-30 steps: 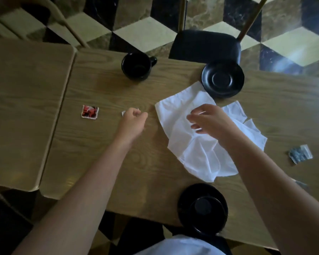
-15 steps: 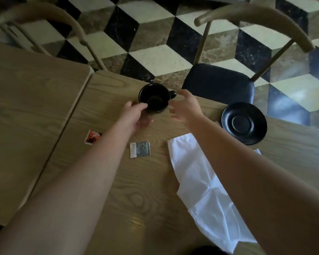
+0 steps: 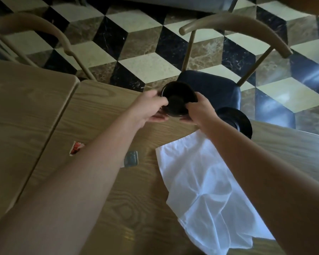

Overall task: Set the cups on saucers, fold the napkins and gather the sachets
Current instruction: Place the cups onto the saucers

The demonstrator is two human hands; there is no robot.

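A black cup (image 3: pixel 177 96) is held between both hands near the table's far edge. My left hand (image 3: pixel 151 105) grips its left side and my right hand (image 3: pixel 199 111) grips its right side, covering the handle. A black saucer (image 3: pixel 238 120) lies just right of my right wrist, partly hidden by that arm. A crumpled white napkin (image 3: pixel 206 190) spreads over the table under my right forearm. A red sachet (image 3: pixel 76 147) and a dark grey sachet (image 3: pixel 131 158) lie on either side of my left forearm.
The wooden table (image 3: pixel 103 190) meets a second table (image 3: pixel 20 122) at a seam on the left. A chair with a dark seat (image 3: pixel 210 89) stands behind the far edge, another chair back (image 3: pixel 35 26) at the far left. Chequered floor lies beyond.
Both hands left the napkin and sachet, reached forward to the cup and closed round it. The camera view tilted up toward the far table edge.
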